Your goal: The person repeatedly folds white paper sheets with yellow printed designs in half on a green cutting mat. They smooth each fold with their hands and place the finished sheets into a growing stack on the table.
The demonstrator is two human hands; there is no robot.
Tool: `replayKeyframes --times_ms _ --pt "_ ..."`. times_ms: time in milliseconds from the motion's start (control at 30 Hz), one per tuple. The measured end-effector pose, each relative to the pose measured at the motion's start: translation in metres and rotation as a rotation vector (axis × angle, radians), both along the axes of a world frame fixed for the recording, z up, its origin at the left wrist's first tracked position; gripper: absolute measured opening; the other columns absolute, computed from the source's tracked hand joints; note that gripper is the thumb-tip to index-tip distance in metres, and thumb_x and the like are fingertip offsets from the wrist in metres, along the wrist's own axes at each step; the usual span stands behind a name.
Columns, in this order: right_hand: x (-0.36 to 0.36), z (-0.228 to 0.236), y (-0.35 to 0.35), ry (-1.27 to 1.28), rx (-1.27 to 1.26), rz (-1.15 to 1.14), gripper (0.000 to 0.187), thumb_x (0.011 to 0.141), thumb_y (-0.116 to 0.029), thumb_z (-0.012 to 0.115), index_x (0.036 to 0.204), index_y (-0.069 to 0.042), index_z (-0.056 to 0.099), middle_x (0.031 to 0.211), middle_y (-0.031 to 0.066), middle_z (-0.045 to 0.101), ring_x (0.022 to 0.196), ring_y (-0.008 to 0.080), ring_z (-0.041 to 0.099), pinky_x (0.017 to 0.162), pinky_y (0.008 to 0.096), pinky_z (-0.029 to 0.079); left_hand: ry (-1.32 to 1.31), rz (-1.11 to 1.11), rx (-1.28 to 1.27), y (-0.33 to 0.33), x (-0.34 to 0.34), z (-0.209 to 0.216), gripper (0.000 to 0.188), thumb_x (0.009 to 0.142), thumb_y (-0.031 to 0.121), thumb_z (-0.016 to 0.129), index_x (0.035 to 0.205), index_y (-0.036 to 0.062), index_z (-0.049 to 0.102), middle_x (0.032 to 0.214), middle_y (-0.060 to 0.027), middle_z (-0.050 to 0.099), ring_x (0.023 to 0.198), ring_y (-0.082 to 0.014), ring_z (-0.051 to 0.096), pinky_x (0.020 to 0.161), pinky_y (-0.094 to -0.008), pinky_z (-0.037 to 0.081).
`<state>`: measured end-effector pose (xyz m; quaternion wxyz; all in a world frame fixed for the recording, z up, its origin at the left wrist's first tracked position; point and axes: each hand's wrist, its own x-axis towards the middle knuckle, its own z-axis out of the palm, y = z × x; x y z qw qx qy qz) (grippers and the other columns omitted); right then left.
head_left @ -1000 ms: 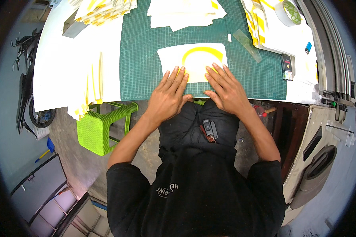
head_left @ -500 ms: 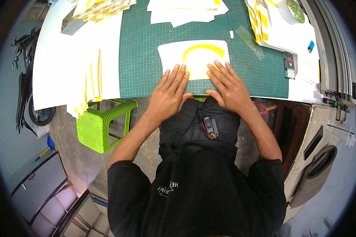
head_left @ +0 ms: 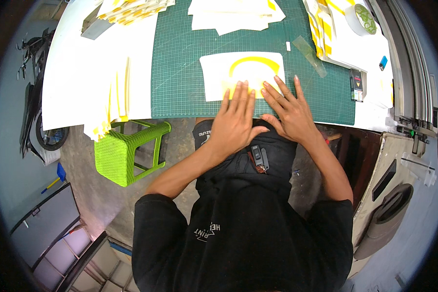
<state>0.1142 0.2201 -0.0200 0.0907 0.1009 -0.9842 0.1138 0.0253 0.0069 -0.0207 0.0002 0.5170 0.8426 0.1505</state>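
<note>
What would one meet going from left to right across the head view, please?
Motorbike, green stool, left hand, right hand, small dark box, blue lighter.

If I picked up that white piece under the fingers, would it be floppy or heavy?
The white piece looks thin, like paper or card, so probably light. Broad for its thinness, it may flex if lifted by one edge. Lying flat, it would likely slide on the green mat if pushed, not tip.
</note>
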Motion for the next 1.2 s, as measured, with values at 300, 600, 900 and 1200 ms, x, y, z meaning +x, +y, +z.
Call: replayKeyframes --times_ms 300,600,900,1200 --pt "-0.031 0.033 0.001 0.204 -0.149 -0.004 0.046 0.094 -0.021 0.077 0.135 -0.006 0.067 0.148 0.0108 0.062 0.146 0.0341 0.050 0.124 0.0679 0.027 -0.032 -0.046 -0.019 0.005 -0.001 -0.005 0.103 0.095 0.068 0.059 0.158 -0.0103 0.039 0.167 -0.0318 0.031 0.157 -0.0486 0.027 0.126 -0.0627 0.024" --pt "-0.108 0.027 -0.004 0.252 -0.244 0.047 0.022 0.091 -0.022 0.078 0.108 -0.007 0.080 0.105 0.0077 0.078 0.106 0.0269 0.068 0.107 0.0509 0.044 -0.102 -0.037 -0.030 0.005 0.002 -0.002 0.102 0.092 0.064 0.067 0.157 -0.0104 0.040 0.166 -0.0316 0.034 0.158 -0.0480 0.027 0.126 -0.0622 0.025" --pt "-0.133 0.024 0.009 0.074 -0.157 -0.076 0.021 0.091 -0.027 0.078 0.105 -0.011 0.080 0.099 0.0080 0.073 0.102 0.0248 0.066 0.102 0.0480 0.041 -0.102 -0.031 -0.040 0.005 0.001 -0.001 0.104 0.088 0.063 0.070 0.157 -0.0101 0.041 0.167 -0.0306 0.034 0.159 -0.0464 0.026 0.127 -0.0610 0.025" --pt "-0.147 0.033 -0.043 0.035 -0.060 0.110 0.021 0.090 -0.027 0.078 0.101 -0.010 0.082 0.099 0.0089 0.070 0.106 0.0255 0.064 0.098 0.0471 0.043 -0.131 -0.012 -0.007 0.006 0.000 -0.001 0.095 0.087 0.060 0.074 0.146 -0.0106 0.051 0.151 -0.0280 0.051 0.147 -0.0454 0.043 0.127 -0.0613 0.025"
